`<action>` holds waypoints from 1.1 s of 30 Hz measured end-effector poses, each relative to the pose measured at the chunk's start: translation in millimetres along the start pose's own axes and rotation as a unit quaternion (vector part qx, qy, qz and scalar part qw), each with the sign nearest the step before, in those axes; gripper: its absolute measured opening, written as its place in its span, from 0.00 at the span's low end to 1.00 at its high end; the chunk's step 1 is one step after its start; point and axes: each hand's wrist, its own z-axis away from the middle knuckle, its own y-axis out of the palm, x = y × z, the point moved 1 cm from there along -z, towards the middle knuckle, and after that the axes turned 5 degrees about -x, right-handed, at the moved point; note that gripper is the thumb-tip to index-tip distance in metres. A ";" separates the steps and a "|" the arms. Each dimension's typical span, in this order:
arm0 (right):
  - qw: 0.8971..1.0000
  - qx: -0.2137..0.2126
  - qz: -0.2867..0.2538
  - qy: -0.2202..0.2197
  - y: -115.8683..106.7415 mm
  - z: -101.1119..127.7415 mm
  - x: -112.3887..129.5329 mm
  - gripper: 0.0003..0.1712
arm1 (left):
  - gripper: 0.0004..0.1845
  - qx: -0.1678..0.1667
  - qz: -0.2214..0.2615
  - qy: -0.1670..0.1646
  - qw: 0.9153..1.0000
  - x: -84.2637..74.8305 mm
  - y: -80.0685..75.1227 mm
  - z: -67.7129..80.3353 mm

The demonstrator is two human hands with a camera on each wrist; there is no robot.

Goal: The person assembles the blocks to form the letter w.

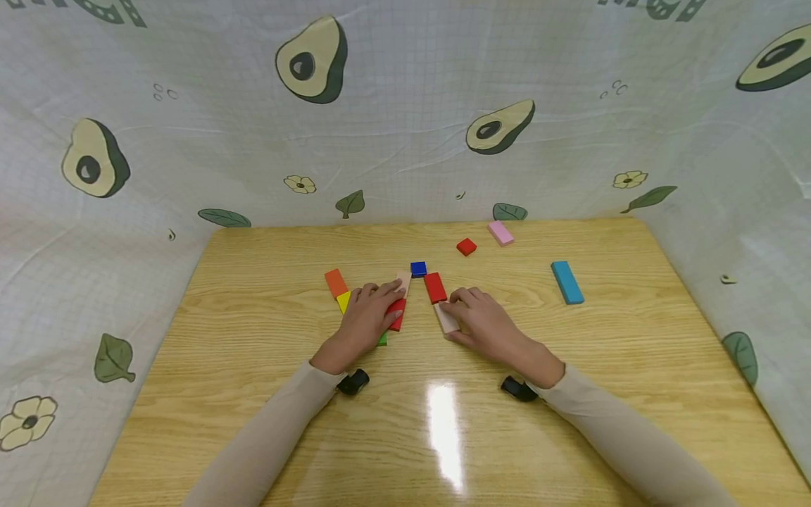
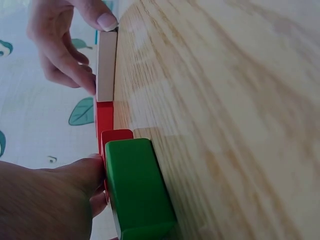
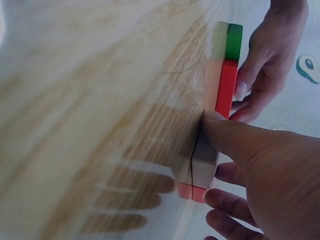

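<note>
- Right hand (image 1: 478,324): is pinching the nearer pale block (image 1: 447,320) endwise, between the table (image 1: 222,338)'s side edges.
- Handling: probably feeling light, rigid; ends offering best purchase.
- Left hand (image 1: 366,315): fingers are resting apart, touching left red block (image 1: 398,320).

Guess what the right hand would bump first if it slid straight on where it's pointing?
The right hand would probably meet the red block just past the pale block it pinches, though depth is hard to judge.
</note>
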 end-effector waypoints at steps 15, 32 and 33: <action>1.000 -0.007 0.006 0.009 1.1 -1.4 2.5 0.30 | 0.25 0.004 -0.010 0.006 1.000 -0.9 -0.5 1.2; 0.999 -0.027 -0.010 0.030 -13.1 14.5 -3.5 0.31 | 0.25 -0.007 -0.090 0.054 0.994 0.3 0.2 1.1; 0.999 -0.028 -0.010 0.032 -14.1 16.1 -4.5 0.31 | 0.25 -0.010 -0.095 0.057 0.994 0.5 0.7 1.1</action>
